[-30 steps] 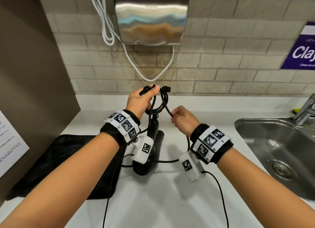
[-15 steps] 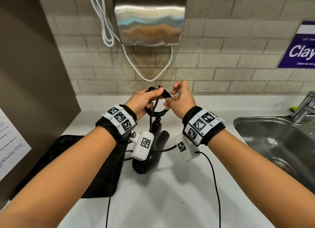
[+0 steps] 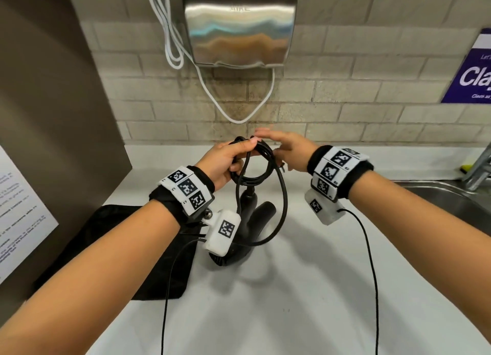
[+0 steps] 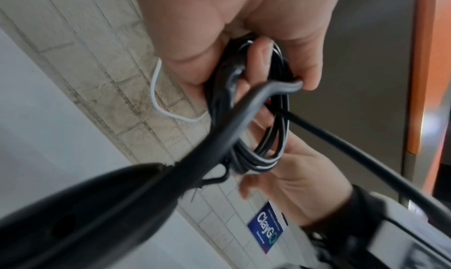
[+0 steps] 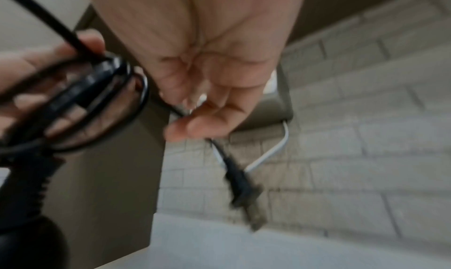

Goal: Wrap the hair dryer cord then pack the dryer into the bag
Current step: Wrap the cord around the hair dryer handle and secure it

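The black hair dryer lies on the white counter, its body blurred and close in the wrist views. Its black cord is gathered in a small coil, and my left hand grips that coil above the dryer. One looser loop hangs down on the right. My right hand is just right of the coil and pinches the cord close to the plug, which dangles below the fingers. The black bag lies flat at the left.
A steel sink with a tap lies to the right. On the brick wall hangs a metal hand dryer with a white cable. A brown panel stands at the left. Thin black wrist-camera leads trail over the counter.
My right hand has risen from lower right to the coil and carried the plug end to its far side. The left hand has kept hold of the coil throughout.
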